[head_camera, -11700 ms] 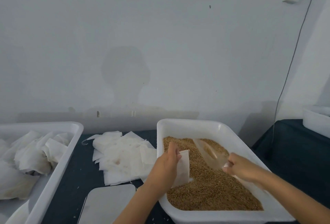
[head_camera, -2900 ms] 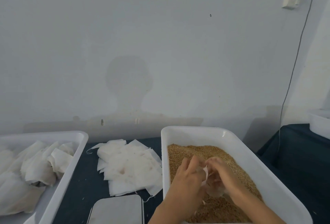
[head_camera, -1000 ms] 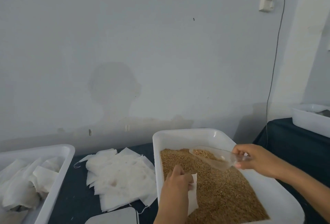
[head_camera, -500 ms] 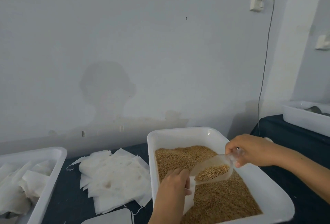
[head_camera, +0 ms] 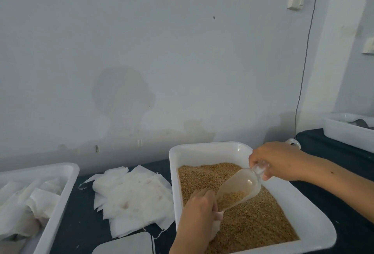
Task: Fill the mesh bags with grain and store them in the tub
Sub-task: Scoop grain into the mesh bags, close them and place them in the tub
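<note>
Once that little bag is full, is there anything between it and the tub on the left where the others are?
Only the loose pile of empty bags lies flat on the dark table between the mesh bag in the left hand and the storage tub; easily cleared by lifting over.

A table covered in dark blue-black cloth point(head_camera: 85, 209) is seen against the wall. On it are set a white rectangular plastic tub of brown grain point(head_camera: 315, 231), a loose pile of flat white mesh bags point(head_camera: 131, 195) just left of it, a second white plastic tub with filled bags point(head_camera: 60, 199) at far left, and a flat pale grey plate point(head_camera: 125, 244) at the near edge. A further white tub point(head_camera: 348, 132) is seen at far right
</note>
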Motion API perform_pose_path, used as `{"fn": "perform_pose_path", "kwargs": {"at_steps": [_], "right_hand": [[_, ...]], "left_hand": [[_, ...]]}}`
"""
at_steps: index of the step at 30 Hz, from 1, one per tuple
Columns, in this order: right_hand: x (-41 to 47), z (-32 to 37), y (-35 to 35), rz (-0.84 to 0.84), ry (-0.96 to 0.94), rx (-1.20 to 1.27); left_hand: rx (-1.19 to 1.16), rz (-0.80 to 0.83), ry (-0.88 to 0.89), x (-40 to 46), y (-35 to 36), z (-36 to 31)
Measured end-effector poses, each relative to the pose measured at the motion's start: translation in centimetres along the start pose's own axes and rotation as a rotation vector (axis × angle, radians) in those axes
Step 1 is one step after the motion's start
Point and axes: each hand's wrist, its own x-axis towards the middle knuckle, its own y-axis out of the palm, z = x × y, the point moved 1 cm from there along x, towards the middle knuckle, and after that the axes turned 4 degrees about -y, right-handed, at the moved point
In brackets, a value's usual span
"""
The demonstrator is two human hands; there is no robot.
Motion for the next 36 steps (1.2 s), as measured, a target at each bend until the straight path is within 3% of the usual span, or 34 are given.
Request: {"fn": "perform_pose_path", "kwargs": {"at_steps": [5,10,12,19,24,30,36], "right_hand": [[0.1,-0.1,-0.2,-0.123,-0.049,-0.149],[-0.2,0.1,0.2,-0.324,-0.286,-0.359],[-0.3,-0.2,0.4,-0.346,-0.296,-0.376],[0.0,-0.9,2.9,-0.078,0.008,-0.279],[1.2,0.7,6.5,0.032,0.141,-0.130],[2.4,2.9,8.3,0.012,0.147,-0.032],[4.9,4.2,10.9,-0.041,0.206,0.219]], "left_hand": [[0.069,0.024,-0.011,0.3,0.2,0.2],[0.037,-0.008,-0.044,0.1,0.6,0.5],[0.031,-0.049,-0.056,-0.3,0.6,0.6],[-0.007,-0.176,-0.125,-1.0,0.1,0.1],[0.114,-0.140,-0.167,-1.0,-0.2,-0.1],[0.286,-0.080,-0.185,-0.8,0.1,-0.1],[0.246,-0.115,-0.151,-1.0,0.2,-0.2]]}}
